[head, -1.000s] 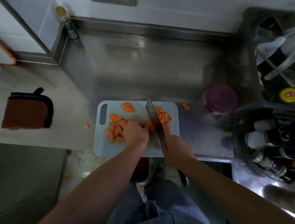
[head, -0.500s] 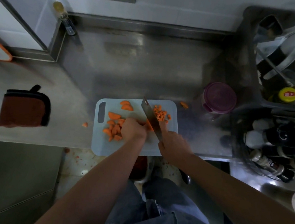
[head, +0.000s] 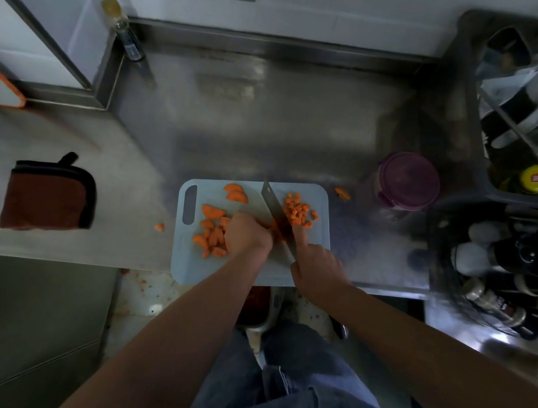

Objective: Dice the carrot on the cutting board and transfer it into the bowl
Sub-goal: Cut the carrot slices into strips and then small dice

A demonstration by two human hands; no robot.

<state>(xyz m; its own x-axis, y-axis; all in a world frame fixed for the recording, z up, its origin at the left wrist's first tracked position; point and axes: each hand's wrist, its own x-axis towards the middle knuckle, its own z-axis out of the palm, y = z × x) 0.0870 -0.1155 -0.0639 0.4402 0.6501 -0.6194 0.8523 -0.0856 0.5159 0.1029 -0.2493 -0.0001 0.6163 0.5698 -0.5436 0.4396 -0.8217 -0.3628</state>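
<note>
Mostly hidden carrot (head: 276, 229) held under left hand (head: 247, 235), right hand (head: 316, 265) gripping knife (head: 274, 206), handle covered

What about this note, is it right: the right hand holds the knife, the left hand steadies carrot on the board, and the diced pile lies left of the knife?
One slip: in the head view the diced pile lies right of the knife, not left. The right hand does hold the knife, and the left hand steadies carrot on the board.

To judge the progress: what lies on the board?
Seen: diced carrot right of the knife, larger slices left of it. The left hand hides most of the piece under it.
</note>
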